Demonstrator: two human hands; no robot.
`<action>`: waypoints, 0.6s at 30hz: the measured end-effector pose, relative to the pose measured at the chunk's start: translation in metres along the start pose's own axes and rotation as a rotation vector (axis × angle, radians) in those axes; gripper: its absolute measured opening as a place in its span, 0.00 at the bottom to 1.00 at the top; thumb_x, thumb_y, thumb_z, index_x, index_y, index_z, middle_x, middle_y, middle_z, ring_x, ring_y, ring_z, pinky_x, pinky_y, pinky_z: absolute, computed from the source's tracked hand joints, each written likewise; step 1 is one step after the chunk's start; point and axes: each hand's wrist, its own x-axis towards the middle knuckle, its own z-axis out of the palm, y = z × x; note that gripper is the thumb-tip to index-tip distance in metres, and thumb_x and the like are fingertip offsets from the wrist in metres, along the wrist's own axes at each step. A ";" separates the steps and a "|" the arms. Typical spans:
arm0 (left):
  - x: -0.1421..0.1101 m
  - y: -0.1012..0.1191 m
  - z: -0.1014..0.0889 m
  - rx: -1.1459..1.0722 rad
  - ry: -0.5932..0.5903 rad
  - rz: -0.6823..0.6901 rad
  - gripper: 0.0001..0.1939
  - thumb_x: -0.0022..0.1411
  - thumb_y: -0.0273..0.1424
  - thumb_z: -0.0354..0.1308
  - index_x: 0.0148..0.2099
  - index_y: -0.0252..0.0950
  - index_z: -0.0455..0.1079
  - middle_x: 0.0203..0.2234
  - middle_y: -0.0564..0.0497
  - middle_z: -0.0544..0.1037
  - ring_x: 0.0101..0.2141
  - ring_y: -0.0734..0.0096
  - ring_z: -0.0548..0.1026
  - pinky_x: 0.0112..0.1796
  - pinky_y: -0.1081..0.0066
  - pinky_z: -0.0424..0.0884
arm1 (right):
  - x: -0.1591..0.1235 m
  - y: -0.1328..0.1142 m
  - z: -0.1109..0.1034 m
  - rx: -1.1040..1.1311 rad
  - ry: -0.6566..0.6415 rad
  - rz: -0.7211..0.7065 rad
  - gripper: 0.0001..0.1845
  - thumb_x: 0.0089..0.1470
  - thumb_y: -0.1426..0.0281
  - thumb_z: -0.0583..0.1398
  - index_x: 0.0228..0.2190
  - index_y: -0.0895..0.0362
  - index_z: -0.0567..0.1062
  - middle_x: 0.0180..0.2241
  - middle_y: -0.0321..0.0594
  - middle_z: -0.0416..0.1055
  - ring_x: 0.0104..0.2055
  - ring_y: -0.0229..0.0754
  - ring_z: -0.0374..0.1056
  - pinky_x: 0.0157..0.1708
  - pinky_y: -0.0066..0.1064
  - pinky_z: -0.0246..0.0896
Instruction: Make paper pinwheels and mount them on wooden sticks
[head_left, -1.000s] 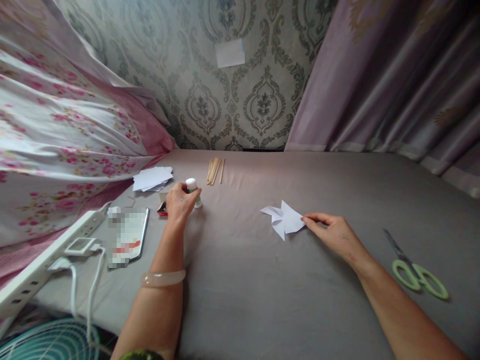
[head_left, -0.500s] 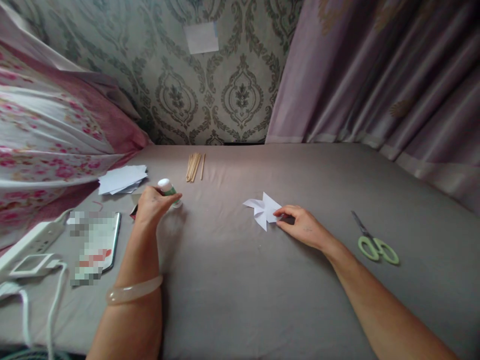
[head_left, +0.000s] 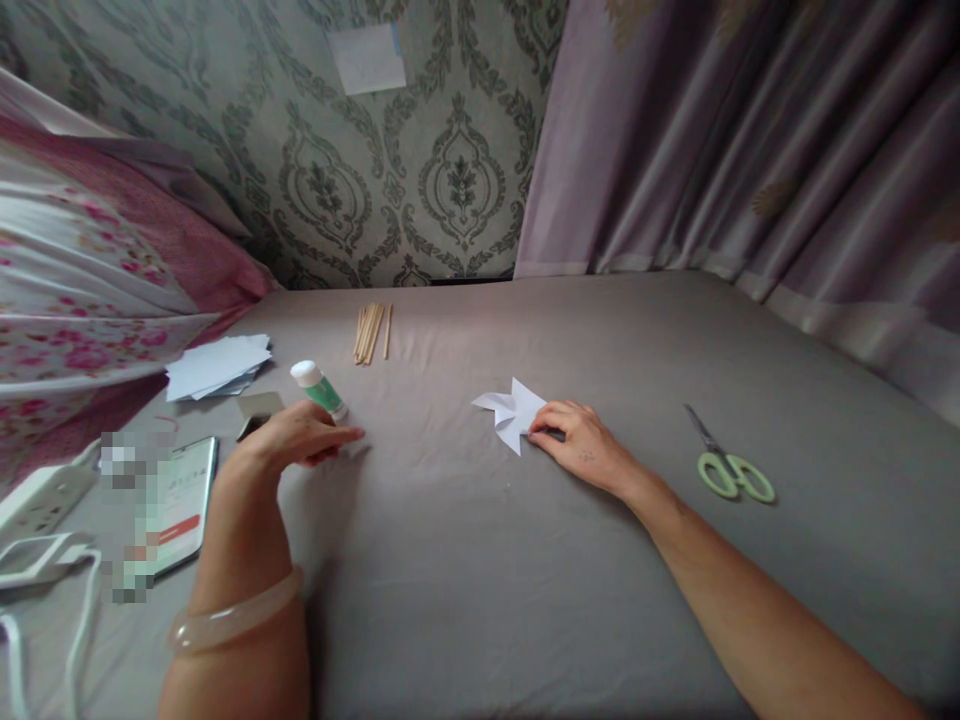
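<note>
Apparently, the glue stick (head_left: 322,392) is slanting, its cap farther left, just beyond the nearer left hand (head_left: 296,432), whose partly hidden grip is staying unclear. Right of the glue stick, the right hand (head_left: 589,447) is pinching the folded paper (head_left: 511,412); the scissors (head_left: 726,470) are lying farther right.

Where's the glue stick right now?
In the head view, the glue stick is on the left side of the table, just beyond the left hand and nearer than the wooden sticks.
</note>
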 end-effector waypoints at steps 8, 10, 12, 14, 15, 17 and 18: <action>-0.010 0.065 0.040 0.165 -0.107 0.550 0.18 0.61 0.42 0.52 0.34 0.34 0.76 0.23 0.51 0.76 0.24 0.73 0.70 0.27 0.75 0.64 | -0.006 -0.028 -0.005 -0.007 -0.048 0.045 0.08 0.58 0.68 0.59 0.32 0.54 0.78 0.35 0.39 0.78 0.41 0.44 0.70 0.43 0.35 0.59; -0.005 0.078 0.066 0.109 0.079 0.697 0.15 0.64 0.37 0.49 0.38 0.34 0.75 0.29 0.49 0.78 0.28 0.72 0.73 0.32 0.74 0.66 | -0.008 -0.033 -0.003 -0.016 -0.050 0.063 0.09 0.59 0.68 0.58 0.32 0.54 0.78 0.35 0.40 0.78 0.41 0.44 0.70 0.43 0.35 0.59; 0.000 0.086 0.093 0.122 0.163 0.843 0.13 0.65 0.31 0.49 0.39 0.34 0.75 0.36 0.46 0.78 0.37 0.69 0.74 0.40 0.71 0.68 | -0.009 -0.035 0.001 -0.012 -0.039 0.098 0.09 0.59 0.69 0.57 0.32 0.55 0.78 0.35 0.41 0.77 0.40 0.44 0.71 0.42 0.35 0.60; 0.005 0.090 0.115 0.172 0.159 0.928 0.12 0.65 0.28 0.48 0.40 0.35 0.74 0.38 0.45 0.77 0.41 0.66 0.73 0.44 0.69 0.69 | -0.009 -0.035 0.004 0.012 -0.021 0.139 0.09 0.58 0.70 0.57 0.32 0.55 0.78 0.35 0.41 0.77 0.40 0.44 0.71 0.42 0.33 0.60; 0.006 0.090 0.123 0.192 0.147 0.946 0.12 0.66 0.28 0.48 0.41 0.35 0.74 0.38 0.45 0.77 0.42 0.66 0.73 0.45 0.68 0.69 | -0.008 -0.035 0.005 0.027 -0.013 0.158 0.09 0.58 0.70 0.57 0.32 0.55 0.78 0.35 0.41 0.77 0.39 0.43 0.71 0.41 0.33 0.61; 0.008 0.090 0.133 0.219 0.131 0.959 0.13 0.66 0.27 0.47 0.41 0.35 0.74 0.38 0.45 0.77 0.43 0.65 0.72 0.45 0.68 0.69 | -0.008 -0.034 0.008 0.054 0.002 0.190 0.08 0.57 0.70 0.58 0.32 0.55 0.78 0.35 0.41 0.77 0.38 0.43 0.71 0.40 0.32 0.61; 0.008 0.089 0.135 0.227 0.132 0.963 0.13 0.67 0.27 0.46 0.40 0.34 0.74 0.38 0.45 0.77 0.43 0.65 0.72 0.46 0.67 0.69 | -0.007 -0.034 0.009 0.063 0.006 0.204 0.08 0.57 0.70 0.58 0.32 0.54 0.78 0.35 0.41 0.78 0.38 0.42 0.72 0.39 0.32 0.61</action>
